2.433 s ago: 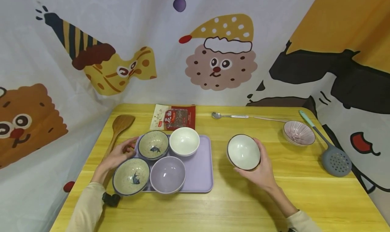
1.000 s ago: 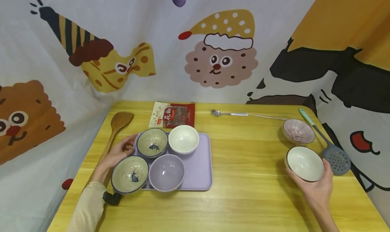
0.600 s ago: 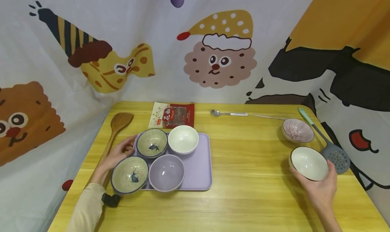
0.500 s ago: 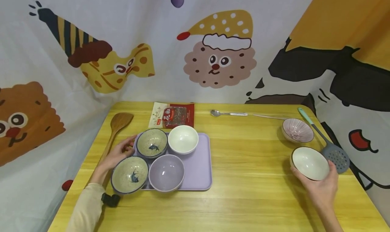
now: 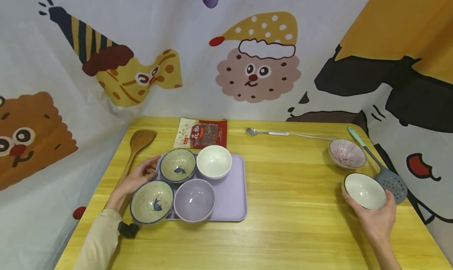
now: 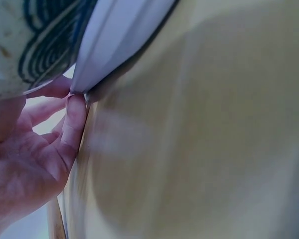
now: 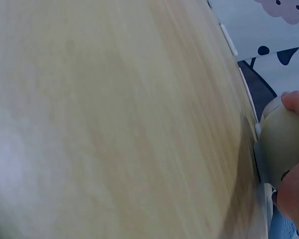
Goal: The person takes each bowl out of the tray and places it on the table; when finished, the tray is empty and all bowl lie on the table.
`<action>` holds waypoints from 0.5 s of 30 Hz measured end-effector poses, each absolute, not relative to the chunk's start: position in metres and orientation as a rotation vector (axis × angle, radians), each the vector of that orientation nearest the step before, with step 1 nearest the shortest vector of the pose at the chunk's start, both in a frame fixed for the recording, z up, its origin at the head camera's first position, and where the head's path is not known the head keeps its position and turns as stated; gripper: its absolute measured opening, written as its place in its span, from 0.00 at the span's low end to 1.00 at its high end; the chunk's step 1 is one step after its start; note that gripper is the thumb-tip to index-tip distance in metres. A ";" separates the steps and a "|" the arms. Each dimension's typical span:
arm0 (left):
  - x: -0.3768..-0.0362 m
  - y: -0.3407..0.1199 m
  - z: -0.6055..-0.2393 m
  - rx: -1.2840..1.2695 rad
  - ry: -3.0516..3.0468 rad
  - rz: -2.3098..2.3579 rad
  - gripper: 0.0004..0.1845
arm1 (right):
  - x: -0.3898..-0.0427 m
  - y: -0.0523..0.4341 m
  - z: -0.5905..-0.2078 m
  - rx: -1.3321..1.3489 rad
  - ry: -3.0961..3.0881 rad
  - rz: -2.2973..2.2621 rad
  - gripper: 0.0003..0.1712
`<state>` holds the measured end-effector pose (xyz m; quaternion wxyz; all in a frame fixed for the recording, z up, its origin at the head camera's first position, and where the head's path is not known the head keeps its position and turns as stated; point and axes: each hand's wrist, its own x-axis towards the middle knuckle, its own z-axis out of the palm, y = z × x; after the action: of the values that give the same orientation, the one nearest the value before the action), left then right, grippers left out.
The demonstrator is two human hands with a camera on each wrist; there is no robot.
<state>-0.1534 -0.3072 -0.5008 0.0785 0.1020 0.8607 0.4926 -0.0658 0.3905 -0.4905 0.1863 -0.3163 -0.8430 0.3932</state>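
My right hand (image 5: 376, 219) grips a white bowl (image 5: 364, 191) with a dark rim at the table's right side. In the right wrist view, the bowl's pale outer wall (image 7: 281, 142) shows beside the thumb. At the lilac tray's (image 5: 230, 191) left edge, my left hand (image 5: 136, 179) pinches the rim; the left wrist view shows the fingertips meeting the tray edge (image 6: 114, 40). Two speckled fish bowls, one at the back (image 5: 177, 165) and one in front (image 5: 152, 202), stand close to that hand. A lilac bowl (image 5: 194, 201) and a plain white bowl (image 5: 214, 162) also sit on the tray.
Behind the held bowl is a pink striped bowl (image 5: 347, 154), with a grey slotted turner (image 5: 391, 185) to the right. A spoon (image 5: 265, 132), a thin stick (image 5: 313, 136) and a spice packet (image 5: 201, 133) line the back. A wooden spatula (image 5: 139, 142) lies left.
My right hand has carried the white bowl from beside the tray to the right, near the striped bowl and turner. My left hand has stayed at the tray's edge.
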 end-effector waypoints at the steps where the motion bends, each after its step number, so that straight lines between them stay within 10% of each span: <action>1: -0.154 -0.307 -0.501 0.302 2.579 1.472 0.32 | -0.066 0.391 -0.491 -0.896 -2.375 1.109 0.66; 15: -0.156 -0.306 -0.500 0.281 2.601 1.437 0.32 | -0.073 0.399 -0.483 -0.837 -2.483 1.070 0.69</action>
<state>-0.1556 -0.3059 -0.5002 0.0783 0.0939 0.8688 0.4799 -0.0734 0.3986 -0.4826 0.1550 -0.2921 -0.8668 0.3733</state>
